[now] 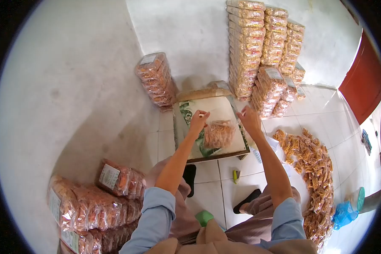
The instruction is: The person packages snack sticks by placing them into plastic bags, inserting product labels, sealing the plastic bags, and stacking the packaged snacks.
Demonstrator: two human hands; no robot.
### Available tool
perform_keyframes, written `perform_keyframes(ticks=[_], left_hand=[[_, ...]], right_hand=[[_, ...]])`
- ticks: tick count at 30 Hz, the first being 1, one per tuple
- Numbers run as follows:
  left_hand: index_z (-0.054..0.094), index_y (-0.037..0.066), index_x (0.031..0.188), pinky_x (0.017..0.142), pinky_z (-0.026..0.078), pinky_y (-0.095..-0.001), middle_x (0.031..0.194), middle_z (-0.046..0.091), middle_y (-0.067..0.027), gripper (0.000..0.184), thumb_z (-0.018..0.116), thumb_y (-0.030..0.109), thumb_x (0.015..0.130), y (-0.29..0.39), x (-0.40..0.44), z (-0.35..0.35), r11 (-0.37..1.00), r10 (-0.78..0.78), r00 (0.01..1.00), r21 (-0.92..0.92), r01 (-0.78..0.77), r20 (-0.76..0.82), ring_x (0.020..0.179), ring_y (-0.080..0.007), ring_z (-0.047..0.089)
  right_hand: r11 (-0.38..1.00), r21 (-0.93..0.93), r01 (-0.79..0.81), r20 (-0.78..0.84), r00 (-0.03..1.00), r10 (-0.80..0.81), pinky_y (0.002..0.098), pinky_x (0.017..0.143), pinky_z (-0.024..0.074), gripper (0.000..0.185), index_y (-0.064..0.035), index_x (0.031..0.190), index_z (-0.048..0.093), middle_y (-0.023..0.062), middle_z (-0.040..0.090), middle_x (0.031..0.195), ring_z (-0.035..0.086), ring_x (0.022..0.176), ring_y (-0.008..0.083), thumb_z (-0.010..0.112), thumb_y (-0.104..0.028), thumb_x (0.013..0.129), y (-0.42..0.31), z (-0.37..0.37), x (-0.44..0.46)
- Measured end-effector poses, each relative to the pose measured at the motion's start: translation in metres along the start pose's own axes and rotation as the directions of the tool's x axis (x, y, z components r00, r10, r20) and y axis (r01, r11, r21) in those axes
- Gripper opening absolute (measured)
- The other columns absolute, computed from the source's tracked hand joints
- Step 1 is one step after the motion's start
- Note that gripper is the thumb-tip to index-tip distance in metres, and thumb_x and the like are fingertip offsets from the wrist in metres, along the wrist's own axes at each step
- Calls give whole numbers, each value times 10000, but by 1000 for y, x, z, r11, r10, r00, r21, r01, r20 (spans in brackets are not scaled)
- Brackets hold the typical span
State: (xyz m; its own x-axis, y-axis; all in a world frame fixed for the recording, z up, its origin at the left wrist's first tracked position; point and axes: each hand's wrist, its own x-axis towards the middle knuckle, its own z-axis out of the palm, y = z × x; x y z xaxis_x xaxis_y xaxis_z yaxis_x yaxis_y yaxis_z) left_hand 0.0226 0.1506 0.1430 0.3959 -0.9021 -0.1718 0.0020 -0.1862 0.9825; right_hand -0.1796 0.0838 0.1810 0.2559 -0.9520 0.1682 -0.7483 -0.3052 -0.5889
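Observation:
A clear plastic bag packed with light-brown snacks lies on a low table covered with a white and green printed sheet. At the bag's upper left, my left hand is closed in a pinch on its thin clear film. My right hand is raised at the upper right, thumb and fingers pinched together on the other side of the film. The film between my hands is hard to make out. Both hands are above the packed part of the bag.
Tall stacks of bagged snacks stand against the wall, with a smaller stack left of the table. More bags are piled near left. Loose snack packets heap on the right floor. A yellow-green tool lies between my feet.

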Motion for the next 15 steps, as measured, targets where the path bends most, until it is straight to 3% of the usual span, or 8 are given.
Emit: perform_keyframes(ticks=[1, 2, 3, 5, 9, 11, 13, 15], left_hand=[[462, 58, 881, 527, 457, -264, 617, 433, 4, 238, 587, 256, 835, -3, 3, -1, 999, 15, 1000, -28, -15, 27, 516, -82, 429], [458, 68, 892, 551, 454, -262, 623, 426, 20, 271, 592, 295, 831, -6, 6, -1, 998, 34, 998, -57, -31, 52, 521, -73, 415], [458, 68, 892, 551, 454, -262, 623, 426, 20, 271, 592, 295, 831, -6, 7, -1, 998, 32, 998, -62, -29, 48, 521, -73, 415], [456, 95, 881, 562, 441, -258, 627, 402, 39, 247, 586, 299, 836, -11, 2, 2, 990, 44, 998, -134, -38, 43, 524, -61, 389], [450, 108, 868, 563, 434, -251, 630, 385, 48, 245, 588, 307, 833, -7, 0, 5, 976, 62, 998, -211, -55, 30, 524, -55, 382], [444, 106, 859, 560, 427, -244, 632, 373, 50, 247, 589, 304, 834, -10, 0, 5, 962, 59, 998, -268, -50, 25, 520, -55, 371], [442, 111, 855, 562, 425, -244, 633, 374, 49, 248, 590, 309, 833, -11, -2, 6, 960, 34, 999, -279, -31, 6, 518, -56, 366], [440, 116, 852, 564, 423, -245, 634, 374, 48, 249, 591, 313, 832, -11, -3, 6, 959, 29, 1000, -283, -30, -9, 516, -57, 361]], right_hand=[[979, 49, 197, -203, 962, -184, 397, 654, 466, 172, -32, 715, 615, 164, 610, 770, 588, 755, 333, 575, -195, 753, -10, -5, -4], [917, 57, 395, -404, 849, -341, 388, 661, 467, 133, -27, 724, 618, 163, 609, 767, 587, 755, 327, 558, -140, 758, -18, -5, -4], [916, 55, 398, -399, 850, -345, 388, 661, 467, 133, -27, 724, 618, 163, 609, 767, 587, 755, 327, 558, -140, 758, -23, -1, 1], [796, 259, 547, 75, 810, -581, 373, 670, 468, 114, -28, 745, 634, 156, 608, 734, 587, 739, 315, 526, -64, 752, -30, 7, 10], [794, 3, 608, 419, 720, -553, 337, 659, 468, 114, -54, 767, 666, 125, 607, 724, 583, 695, 273, 609, -29, 672, -16, 52, 31], [764, -80, 640, 460, 704, -541, 343, 673, 467, 112, -64, 764, 671, 123, 613, 758, 582, 715, 276, 619, -38, 668, -16, 59, 33], [680, -26, 733, 320, 650, -689, 381, 646, 479, 84, -68, 636, 640, 143, 596, 699, 591, 701, 320, 572, -113, 657, -11, 64, 28], [724, 2, 690, 366, 673, -642, 384, 652, 477, 94, -59, 654, 637, 145, 592, 711, 586, 719, 316, 570, -122, 674, -12, 58, 24]])
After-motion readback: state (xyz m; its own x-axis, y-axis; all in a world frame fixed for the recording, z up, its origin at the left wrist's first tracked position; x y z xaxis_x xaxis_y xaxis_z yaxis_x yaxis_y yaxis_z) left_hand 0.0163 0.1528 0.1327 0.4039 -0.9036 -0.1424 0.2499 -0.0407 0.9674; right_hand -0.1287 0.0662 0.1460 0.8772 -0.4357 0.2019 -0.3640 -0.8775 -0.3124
